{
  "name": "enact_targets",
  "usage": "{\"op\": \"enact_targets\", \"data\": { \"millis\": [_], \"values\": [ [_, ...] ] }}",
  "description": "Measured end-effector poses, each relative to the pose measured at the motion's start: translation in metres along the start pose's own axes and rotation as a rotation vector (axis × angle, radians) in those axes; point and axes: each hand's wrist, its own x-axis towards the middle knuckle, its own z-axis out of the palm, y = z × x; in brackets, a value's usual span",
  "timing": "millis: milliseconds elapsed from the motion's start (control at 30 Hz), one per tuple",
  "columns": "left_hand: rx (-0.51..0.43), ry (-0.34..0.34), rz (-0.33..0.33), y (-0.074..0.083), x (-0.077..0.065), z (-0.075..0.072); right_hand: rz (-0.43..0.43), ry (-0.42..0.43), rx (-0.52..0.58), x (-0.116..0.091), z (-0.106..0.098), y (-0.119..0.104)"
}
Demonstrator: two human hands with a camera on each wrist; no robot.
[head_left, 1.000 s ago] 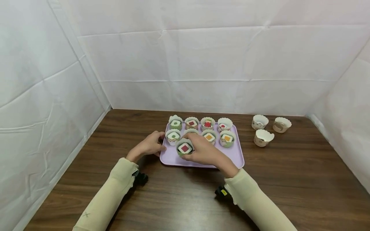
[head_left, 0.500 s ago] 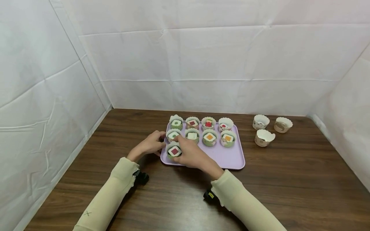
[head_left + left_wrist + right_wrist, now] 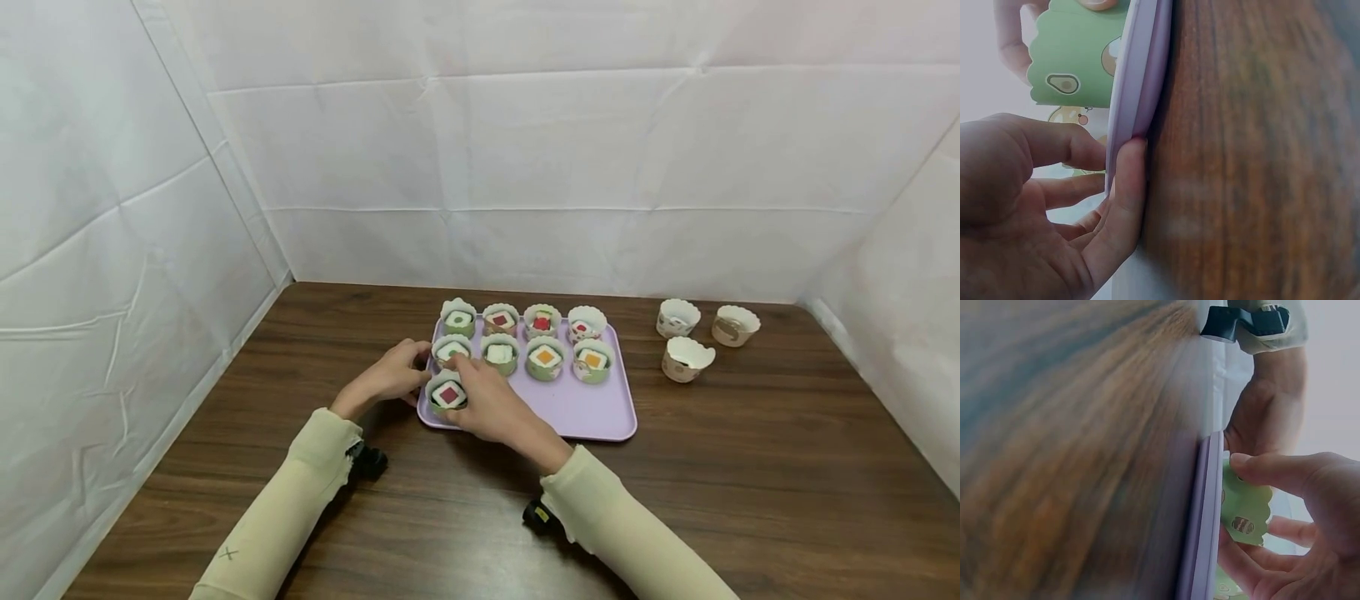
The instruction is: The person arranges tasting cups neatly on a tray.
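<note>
Green cup (image 3: 1246, 503) (upright); gripped in right hand (image 3: 487, 403)

At the head view's centre, the right hand (image 3: 483, 400) partly hides one green cup (image 3: 447, 396); the bottom edge cuts both sleeves (image 3: 281, 504).

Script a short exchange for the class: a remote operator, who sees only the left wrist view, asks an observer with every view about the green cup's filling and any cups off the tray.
Operator: I see the left hand pinching the tray, and a green cup side-on. What is inside it?
Observer: The head view shows a white piece with a dark red centre.
Operator: Are there any cups off the tray?
Observer: Yes, three cups stand on the table, to the right of the tray.
</note>
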Motion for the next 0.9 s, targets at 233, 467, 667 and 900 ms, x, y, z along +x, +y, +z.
{"op": "enact_targets", "data": {
  "millis": [233,467,667,900],
  "values": [
    [0.011,0.005,0.012,-0.0013,-0.0002,-0.0001,0.038,-0.033,0.016,0.0014,0.0,0.0015],
    [0.017,0.007,0.008,-0.0024,0.0002,-0.0002,0.064,-0.054,0.014,0.0005,-0.0026,0.0005],
    [0.017,0.003,0.011,-0.0027,0.0,-0.0005,0.064,-0.066,0.025,-0.0007,-0.0023,0.0005],
    [0.011,-0.001,0.008,-0.002,0.0002,-0.0009,0.068,-0.072,0.023,-0.0006,-0.003,0.0004]
  ]
}}
